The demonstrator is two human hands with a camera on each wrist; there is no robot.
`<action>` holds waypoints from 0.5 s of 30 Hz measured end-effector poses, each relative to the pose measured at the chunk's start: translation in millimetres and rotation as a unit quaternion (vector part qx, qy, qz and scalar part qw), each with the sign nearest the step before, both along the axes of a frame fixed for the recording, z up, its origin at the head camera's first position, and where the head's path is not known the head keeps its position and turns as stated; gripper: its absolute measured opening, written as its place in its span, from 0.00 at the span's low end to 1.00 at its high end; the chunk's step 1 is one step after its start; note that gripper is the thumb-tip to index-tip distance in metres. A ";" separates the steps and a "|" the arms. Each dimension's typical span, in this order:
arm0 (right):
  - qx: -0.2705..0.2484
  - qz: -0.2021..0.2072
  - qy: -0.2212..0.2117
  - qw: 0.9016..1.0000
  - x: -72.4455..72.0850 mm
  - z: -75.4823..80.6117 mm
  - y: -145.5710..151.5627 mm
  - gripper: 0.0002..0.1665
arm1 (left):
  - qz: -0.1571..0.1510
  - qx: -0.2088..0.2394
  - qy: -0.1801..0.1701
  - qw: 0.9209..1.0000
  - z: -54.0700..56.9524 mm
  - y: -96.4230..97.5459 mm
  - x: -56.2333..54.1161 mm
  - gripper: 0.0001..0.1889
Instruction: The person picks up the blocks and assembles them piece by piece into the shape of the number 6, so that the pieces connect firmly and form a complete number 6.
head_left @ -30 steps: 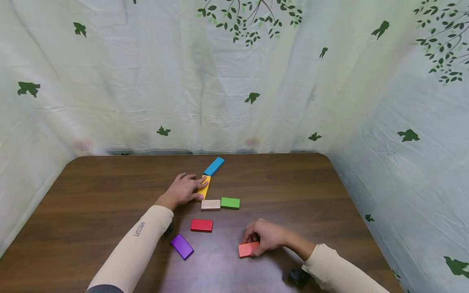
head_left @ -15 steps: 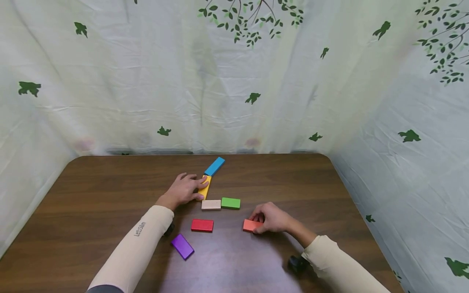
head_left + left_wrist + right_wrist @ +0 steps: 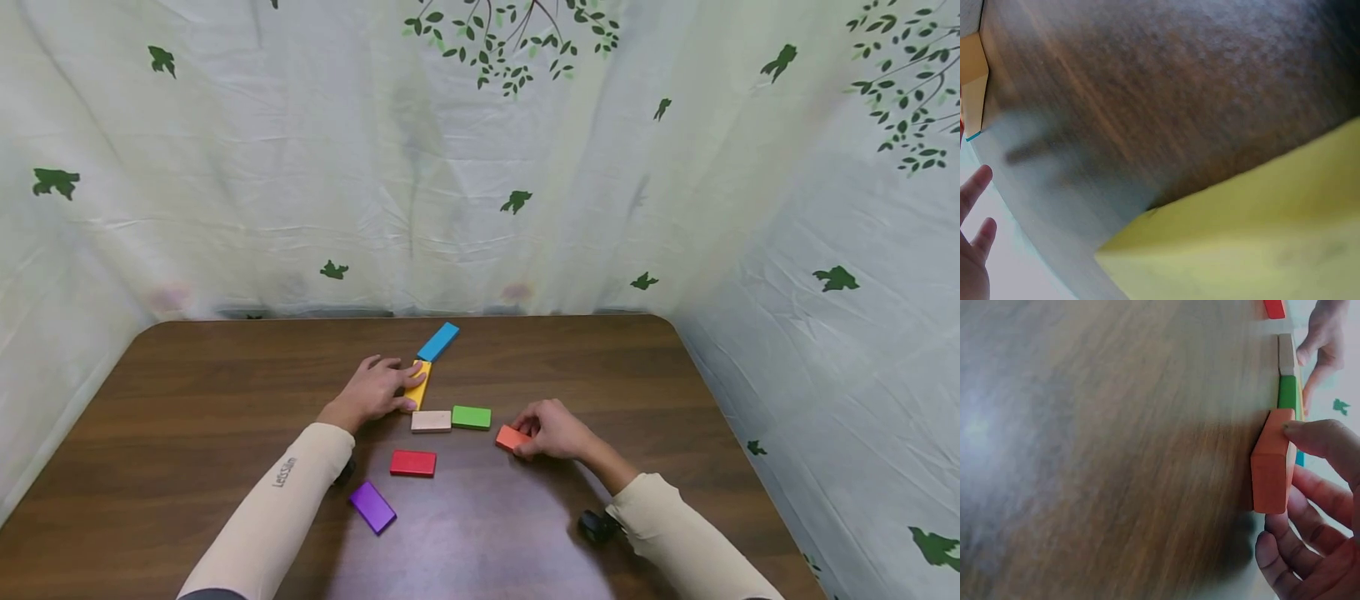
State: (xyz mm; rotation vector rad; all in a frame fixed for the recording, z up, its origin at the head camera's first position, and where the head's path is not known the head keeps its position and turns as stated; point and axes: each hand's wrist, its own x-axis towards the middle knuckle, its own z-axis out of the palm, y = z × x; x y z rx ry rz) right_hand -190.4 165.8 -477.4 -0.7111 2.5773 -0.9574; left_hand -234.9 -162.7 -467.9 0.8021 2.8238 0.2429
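Observation:
My left hand [image 3: 377, 387] lies at the yellow block [image 3: 422, 387], thumb near its lower end and fingers across its upper part; the other fingers spread out straight. At the yellow block's far end slants a blue block [image 3: 438, 341]. Below its near end lies a pale pink block [image 3: 431, 422], with a green block [image 3: 471, 417] end to end on its right. My right hand [image 3: 557, 430] pinches an orange block [image 3: 1274, 461], thumb on the near side and fingers behind. That block sits just right of the green one, slightly turned.
A red block [image 3: 412, 463] lies in front of the pale pink one. Nearer still, a purple block [image 3: 372, 507] lies turned at an angle. The brown wooden table [image 3: 225, 392] is bounded by pale curtains [image 3: 300, 167] at the back and sides.
My right hand has moved the orange block away from me, towards the right end of the green block, and turned it a little. The left hand has stayed at the yellow block.

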 end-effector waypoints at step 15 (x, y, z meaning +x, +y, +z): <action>0.017 -0.045 0.045 0.998 -4.1 -3.2 -7.7 0.15 | -0.004 -0.001 0.002 1.000 1.1 -0.3 0.6 0.31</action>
